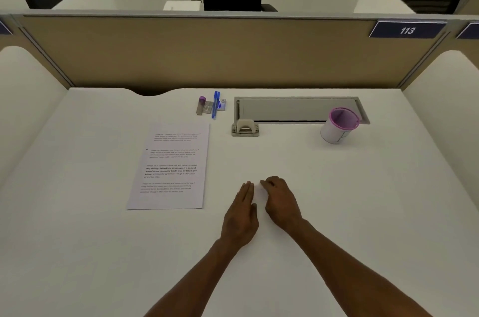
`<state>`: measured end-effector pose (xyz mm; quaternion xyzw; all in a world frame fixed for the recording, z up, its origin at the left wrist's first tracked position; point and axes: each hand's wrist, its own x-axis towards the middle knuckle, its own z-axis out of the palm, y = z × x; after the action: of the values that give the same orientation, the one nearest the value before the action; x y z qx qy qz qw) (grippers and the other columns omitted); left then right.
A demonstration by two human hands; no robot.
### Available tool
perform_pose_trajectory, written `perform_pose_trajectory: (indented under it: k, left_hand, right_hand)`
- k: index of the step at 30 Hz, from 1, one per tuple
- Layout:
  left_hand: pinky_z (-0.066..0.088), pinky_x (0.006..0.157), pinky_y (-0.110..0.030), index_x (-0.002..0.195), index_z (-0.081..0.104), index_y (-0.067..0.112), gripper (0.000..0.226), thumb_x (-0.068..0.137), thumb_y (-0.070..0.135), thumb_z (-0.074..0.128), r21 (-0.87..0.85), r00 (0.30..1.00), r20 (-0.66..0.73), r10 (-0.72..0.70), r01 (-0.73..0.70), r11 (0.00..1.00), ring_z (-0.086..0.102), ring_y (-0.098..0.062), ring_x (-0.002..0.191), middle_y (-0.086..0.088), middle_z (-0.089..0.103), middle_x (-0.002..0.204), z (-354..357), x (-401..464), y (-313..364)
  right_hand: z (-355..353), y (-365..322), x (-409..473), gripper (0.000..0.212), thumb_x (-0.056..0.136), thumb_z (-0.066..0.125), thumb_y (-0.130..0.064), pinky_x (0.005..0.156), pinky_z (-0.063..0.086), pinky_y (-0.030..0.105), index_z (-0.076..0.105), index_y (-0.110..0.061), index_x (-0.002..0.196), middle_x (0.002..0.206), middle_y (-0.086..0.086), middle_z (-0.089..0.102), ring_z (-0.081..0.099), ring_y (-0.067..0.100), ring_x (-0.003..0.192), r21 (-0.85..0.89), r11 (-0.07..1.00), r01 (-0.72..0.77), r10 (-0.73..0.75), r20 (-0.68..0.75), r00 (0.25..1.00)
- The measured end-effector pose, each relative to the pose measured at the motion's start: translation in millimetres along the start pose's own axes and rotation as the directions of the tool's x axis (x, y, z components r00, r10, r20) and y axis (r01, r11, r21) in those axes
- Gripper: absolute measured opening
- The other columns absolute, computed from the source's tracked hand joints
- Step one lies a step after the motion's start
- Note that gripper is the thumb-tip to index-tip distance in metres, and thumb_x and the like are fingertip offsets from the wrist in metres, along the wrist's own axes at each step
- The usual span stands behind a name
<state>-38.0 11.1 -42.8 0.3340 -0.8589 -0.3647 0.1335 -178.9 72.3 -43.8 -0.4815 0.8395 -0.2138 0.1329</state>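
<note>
Head view, all I've got: both hands low on the white desk, close side by side but not touching. Left hand lies flat, fingers straight and together, palm down. Right hand has its fingers bent with the tips down on the desk. I can't tell if they pinch anything, since white on white hides it. The printed sheet is the nearest item. It lies flat to the left of the left hand, near but clear of it, with its lower edge roughly level with the fingers. Further back, well apart from the hands, are a blue pen and a purple-capped tube, side by side just behind the sheet's top right corner. The cable flap is set into the desk. A purple-rimmed cup stands at the flap's right end – upright, interior looks empty. Tan partition behind, with plate 113 at its top right.
</note>
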Motion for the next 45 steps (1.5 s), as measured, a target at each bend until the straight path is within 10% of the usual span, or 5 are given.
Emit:
perform_pose_trajectory:
  k: [12, 17, 29, 35, 45]
  left_hand:
    - [0.036, 0.096, -0.015, 0.135, 0.057, 0.005, 0.040, 0.096, 0.015, 0.056, 0.082, 0.997, -0.008, -0.083, 0.083, 0.993, 0.053, -0.021, 0.114, -0.007, 0.055, 0.122, -12, 30, 1]
    - [0.053, 0.083, -0.025, 0.120, 0.067, 0.003, 0.035, 0.090, -0.006, 0.054, -0.085, 0.989, -0.146, -0.016, 0.003, 0.996, 0.065, -0.021, 0.090, -0.008, 0.066, 0.104, -14, 32, 9]
    - [0.031, 0.106, -0.014, 0.133, 0.060, 0.004, 0.041, 0.092, 0.001, 0.059, 0.051, 0.997, -0.080, 0.006, -0.002, 0.999, 0.056, -0.026, 0.123, -0.010, 0.064, 0.128, -14, 17, -1]
    - [0.040, 0.104, -0.022, 0.133, 0.060, 0.002, 0.042, 0.092, 0.011, 0.063, 0.055, 0.989, -0.121, -0.086, 0.094, 0.994, 0.051, -0.024, 0.119, -0.011, 0.057, 0.126, -14, 18, -4]
    - [0.048, 0.081, -0.029, 0.109, 0.070, 0.005, 0.022, 0.094, 0.001, 0.055, -0.025, 0.998, -0.052, -0.032, 0.031, 0.999, 0.060, -0.022, 0.094, -0.008, 0.064, 0.101, -12, 29, 13]
  right_hand:
    - [-7, 9, 7, 0.040, 0.087, 0.049, -0.002, 0.087, 0.050, 0.035, 0.058, -0.007, 0.126, 0.122, 0.006, 0.056, 0.050, 0.024, 0.111, -0.049, 0.972, 0.228, -0.223, 0.095, 0.970]
    - [-15, 11, 10, 0.038, 0.084, 0.052, 0.004, 0.094, 0.047, 0.031, 0.066, -0.007, 0.118, 0.115, 0.008, 0.064, 0.059, 0.025, 0.108, 0.119, 0.991, 0.064, -0.057, -0.066, 0.996]
    - [-5, 4, 3, 0.039, 0.087, 0.050, -0.002, 0.086, 0.051, 0.034, 0.059, -0.004, 0.125, 0.123, 0.009, 0.058, 0.052, 0.027, 0.111, -0.048, 0.961, 0.271, -0.266, 0.095, 0.959]
    - [-18, 14, -7, 0.037, 0.091, 0.056, -0.018, 0.095, 0.045, 0.033, 0.060, -0.007, 0.126, 0.121, 0.009, 0.059, 0.054, 0.026, 0.113, 0.049, 0.997, -0.059, 0.060, -0.032, 0.998]
    - [-3, -25, 4, 0.019, 0.085, 0.054, -0.004, 0.072, 0.044, 0.026, 0.068, -0.010, 0.096, 0.099, 0.005, 0.060, 0.060, 0.022, 0.090, 0.099, 0.993, -0.067, 0.062, 0.053, 0.997]
